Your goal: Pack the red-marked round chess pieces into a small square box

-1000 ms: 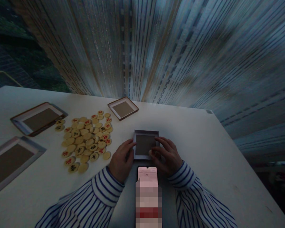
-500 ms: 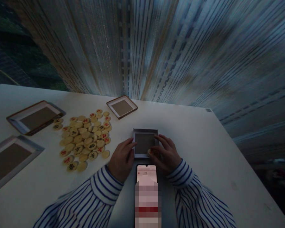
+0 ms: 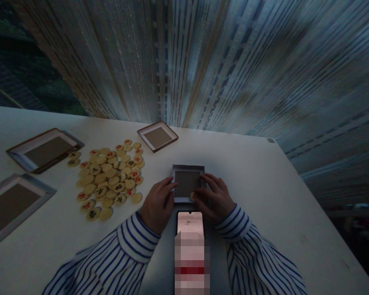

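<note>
A small open square box with a grey-brown bottom lies on the white table in front of me. My left hand grips its left wall, fingertips over the rim and the thumb along the outside. My right hand reaches over the right wall. Its thumb and index finger pinch a round Chinese chess piece in the box's near right corner; the fingers cover most of the piece. Left of my hands lies a loose pile of Chinese chess pieces, marked with red or black characters, some face down.
Just nearer than the box is a phone with a lit screen, partly pixelated. Another open square tray lies near the far edge. Two larger open trays, a brown-rimmed one and a grey one, lie at the left. A patterned curtain hangs behind.
My right fingers have shifted slightly around the chess piece, which shows a little differently at the box corner. The phone's screen content has changed. My left hand keeps its place.
</note>
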The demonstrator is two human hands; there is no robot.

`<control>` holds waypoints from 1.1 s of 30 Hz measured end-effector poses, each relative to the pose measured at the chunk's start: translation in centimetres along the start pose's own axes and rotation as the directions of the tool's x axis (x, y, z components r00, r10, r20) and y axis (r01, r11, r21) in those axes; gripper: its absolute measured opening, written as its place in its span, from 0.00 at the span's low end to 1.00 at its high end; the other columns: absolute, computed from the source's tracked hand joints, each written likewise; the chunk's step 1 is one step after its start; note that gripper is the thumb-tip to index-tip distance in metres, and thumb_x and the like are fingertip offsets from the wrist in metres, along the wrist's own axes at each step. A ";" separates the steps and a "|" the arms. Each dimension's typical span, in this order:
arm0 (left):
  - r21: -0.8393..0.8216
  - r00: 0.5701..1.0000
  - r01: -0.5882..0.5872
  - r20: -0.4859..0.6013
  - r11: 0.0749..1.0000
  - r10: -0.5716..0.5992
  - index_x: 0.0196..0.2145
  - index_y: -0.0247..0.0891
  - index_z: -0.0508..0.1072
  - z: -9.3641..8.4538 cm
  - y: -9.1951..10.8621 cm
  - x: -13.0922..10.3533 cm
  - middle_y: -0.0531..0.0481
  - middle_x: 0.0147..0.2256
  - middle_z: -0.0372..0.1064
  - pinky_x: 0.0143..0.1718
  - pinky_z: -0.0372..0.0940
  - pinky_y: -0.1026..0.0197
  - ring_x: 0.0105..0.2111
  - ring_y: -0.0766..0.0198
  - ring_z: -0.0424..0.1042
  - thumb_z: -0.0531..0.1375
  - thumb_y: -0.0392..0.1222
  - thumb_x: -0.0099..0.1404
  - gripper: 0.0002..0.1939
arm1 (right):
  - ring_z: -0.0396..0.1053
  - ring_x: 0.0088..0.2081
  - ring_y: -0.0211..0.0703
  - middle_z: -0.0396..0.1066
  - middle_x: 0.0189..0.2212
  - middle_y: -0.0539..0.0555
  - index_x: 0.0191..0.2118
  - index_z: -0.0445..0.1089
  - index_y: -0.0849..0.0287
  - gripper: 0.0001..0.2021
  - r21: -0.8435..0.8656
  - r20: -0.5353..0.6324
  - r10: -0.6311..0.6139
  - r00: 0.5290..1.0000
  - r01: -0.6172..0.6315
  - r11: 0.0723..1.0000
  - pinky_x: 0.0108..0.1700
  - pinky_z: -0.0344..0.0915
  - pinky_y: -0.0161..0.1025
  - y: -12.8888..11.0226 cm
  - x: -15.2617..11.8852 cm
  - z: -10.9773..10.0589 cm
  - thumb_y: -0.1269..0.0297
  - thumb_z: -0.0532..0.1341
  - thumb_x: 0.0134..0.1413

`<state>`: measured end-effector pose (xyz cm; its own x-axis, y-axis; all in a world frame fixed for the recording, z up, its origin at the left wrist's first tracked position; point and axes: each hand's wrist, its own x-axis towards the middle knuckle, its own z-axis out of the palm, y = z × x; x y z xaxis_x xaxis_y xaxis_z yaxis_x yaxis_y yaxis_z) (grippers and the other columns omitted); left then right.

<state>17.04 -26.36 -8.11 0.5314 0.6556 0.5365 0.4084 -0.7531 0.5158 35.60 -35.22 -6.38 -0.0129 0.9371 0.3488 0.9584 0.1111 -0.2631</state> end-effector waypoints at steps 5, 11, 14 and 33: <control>0.030 0.999 -0.052 -0.013 0.998 0.053 0.43 0.37 0.69 -0.1 0.2 0.1 0.41 0.44 0.69 0.44 0.67 0.52 0.44 0.57 0.68 0.50 0.33 0.61 0.13 | 0.54 0.56 0.56 0.63 0.52 0.60 0.36 0.72 0.54 0.10 0.006 -0.013 0.034 0.999 -0.034 0.999 0.52 0.51 0.60 -0.4 0.0 0.0 0.58 0.57 0.51; 0.069 0.992 -0.126 0.002 0.990 0.126 0.43 0.37 0.69 -0.3 1.1 0.3 0.41 0.43 0.70 0.44 0.66 0.51 0.44 0.57 0.68 0.52 0.33 0.61 0.13 | 0.54 0.56 0.56 0.62 0.52 0.60 0.36 0.71 0.55 0.09 -0.002 -0.030 0.034 0.999 -0.034 0.999 0.53 0.51 0.59 -0.1 -0.1 -0.4 0.59 0.58 0.50; 0.088 0.988 -0.152 0.007 0.984 0.152 0.44 0.37 0.69 -0.2 1.4 0.4 0.42 0.42 0.71 0.44 0.65 0.50 0.43 0.56 0.69 0.53 0.35 0.61 0.13 | 0.52 0.57 0.57 0.60 0.54 0.60 0.37 0.70 0.55 0.11 -0.002 -0.034 0.012 0.999 -0.012 1.000 0.54 0.49 0.59 0.4 -0.3 -0.7 0.58 0.59 0.47; -0.014 0.963 -0.229 0.142 0.973 0.229 0.48 0.35 0.66 0.7 1.2 0.3 0.42 0.39 0.72 0.50 0.62 0.45 0.42 0.57 0.69 0.52 0.37 0.63 0.15 | 0.55 0.56 0.57 0.64 0.51 0.60 0.37 0.69 0.54 0.12 -0.018 0.068 0.011 0.998 -0.010 1.000 0.51 0.52 0.60 1.3 -0.8 -1.3 0.61 0.61 0.43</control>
<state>18.25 -27.10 -7.80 0.7106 0.4514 0.5398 0.2653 -0.8824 0.3886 37.27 -36.23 -5.83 -0.0212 0.9586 0.2840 0.9635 0.0954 -0.2501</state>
